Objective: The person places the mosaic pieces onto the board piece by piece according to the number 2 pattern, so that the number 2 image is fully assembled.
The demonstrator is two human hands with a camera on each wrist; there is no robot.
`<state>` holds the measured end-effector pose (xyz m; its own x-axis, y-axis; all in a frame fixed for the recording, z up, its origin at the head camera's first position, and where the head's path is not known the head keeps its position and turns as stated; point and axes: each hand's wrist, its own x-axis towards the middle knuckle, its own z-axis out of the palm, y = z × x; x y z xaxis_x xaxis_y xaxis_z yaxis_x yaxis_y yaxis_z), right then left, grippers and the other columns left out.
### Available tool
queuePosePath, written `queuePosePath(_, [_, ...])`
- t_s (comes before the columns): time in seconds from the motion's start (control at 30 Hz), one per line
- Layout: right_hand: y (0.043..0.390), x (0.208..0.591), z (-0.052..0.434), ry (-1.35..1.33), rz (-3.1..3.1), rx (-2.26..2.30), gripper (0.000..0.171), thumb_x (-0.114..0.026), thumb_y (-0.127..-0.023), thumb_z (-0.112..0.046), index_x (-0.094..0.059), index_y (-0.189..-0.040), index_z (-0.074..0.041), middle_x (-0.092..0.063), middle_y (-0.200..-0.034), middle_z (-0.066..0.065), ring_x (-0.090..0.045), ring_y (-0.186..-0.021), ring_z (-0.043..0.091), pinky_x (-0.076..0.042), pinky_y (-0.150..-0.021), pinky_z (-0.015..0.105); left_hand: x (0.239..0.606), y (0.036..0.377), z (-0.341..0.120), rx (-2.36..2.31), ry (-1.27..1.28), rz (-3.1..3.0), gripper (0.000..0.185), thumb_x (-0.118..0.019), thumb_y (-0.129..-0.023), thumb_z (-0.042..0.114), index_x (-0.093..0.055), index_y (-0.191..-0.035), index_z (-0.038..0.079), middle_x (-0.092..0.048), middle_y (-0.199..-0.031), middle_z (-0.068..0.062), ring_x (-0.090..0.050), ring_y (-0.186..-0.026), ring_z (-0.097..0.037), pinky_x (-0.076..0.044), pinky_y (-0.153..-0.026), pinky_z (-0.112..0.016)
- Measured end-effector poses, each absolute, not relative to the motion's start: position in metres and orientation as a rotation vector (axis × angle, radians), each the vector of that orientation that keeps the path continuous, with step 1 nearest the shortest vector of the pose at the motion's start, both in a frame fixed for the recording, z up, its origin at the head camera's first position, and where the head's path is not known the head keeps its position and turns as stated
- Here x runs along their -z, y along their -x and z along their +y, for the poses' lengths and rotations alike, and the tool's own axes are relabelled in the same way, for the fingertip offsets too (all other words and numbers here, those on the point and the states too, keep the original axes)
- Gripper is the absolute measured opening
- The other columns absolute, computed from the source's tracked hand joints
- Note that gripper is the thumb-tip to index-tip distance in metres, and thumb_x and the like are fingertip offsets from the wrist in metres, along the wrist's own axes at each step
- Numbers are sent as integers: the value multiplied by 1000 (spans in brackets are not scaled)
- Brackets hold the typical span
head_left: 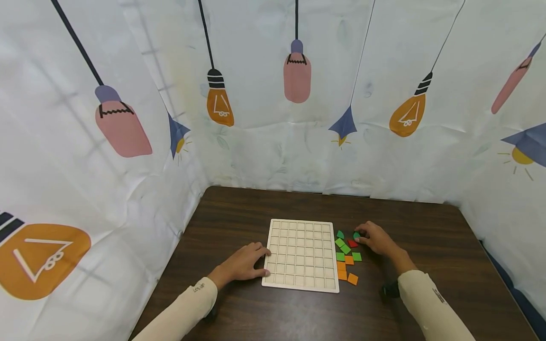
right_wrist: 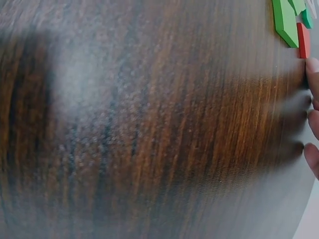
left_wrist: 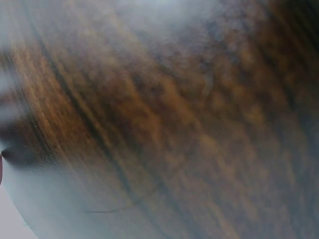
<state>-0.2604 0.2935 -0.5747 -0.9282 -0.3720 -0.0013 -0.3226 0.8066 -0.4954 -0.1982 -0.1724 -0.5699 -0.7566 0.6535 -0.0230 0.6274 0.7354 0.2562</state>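
A white wooden grid board [head_left: 302, 255] lies flat on the dark wood table [head_left: 239, 213], its square cells empty. My left hand [head_left: 265, 263] rests on the board's left edge, fingers spread and thumb at the near corner. Right of the board lies a loose cluster of tiles: green tiles [head_left: 342, 246], orange tiles [head_left: 342, 274] and one red tile [head_left: 352, 243]. My right hand [head_left: 359, 237] sits at the cluster's far end, fingertips touching the red tile and a dark green tile [head_left: 356, 234]. In the right wrist view the fingertips [right_wrist: 313, 69] lie on the table beside the red tile [right_wrist: 303, 40] and a green tile [right_wrist: 285, 22].
White cloth printed with light bulbs [head_left: 296, 76] walls the table in at the back and both sides. The left wrist view shows only blurred table wood [left_wrist: 174, 124]. A small black device [head_left: 389, 290] sits at my right wrist.
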Motion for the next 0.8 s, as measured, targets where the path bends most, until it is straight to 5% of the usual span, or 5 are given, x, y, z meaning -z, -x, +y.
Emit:
queuePosePath(0.33, [261, 576, 293, 515, 2897, 739, 19, -70, -86, -20, -66, -102, -9, -54, -93, 3, -52, -82, 18, -46, -74, 41, 570, 199, -172, -352, -1045, 2821, 58, -57, -83, 63, -56, -125, 22, -49, -102, 8, -43, -84, -9, -40, -76, -29])
queuePosePath(0.8, [255, 572, 303, 526, 2874, 762, 41, -69, -86, -22, -63, -122, -4, -54, -95, 4, -48, -79, 15, -42, -70, 34, 569, 200, -171, -356, -1017, 2805, 58, -57, -83, 64, -55, -125, 23, -49, -102, 8, -43, -85, -8, -40, -77, -29])
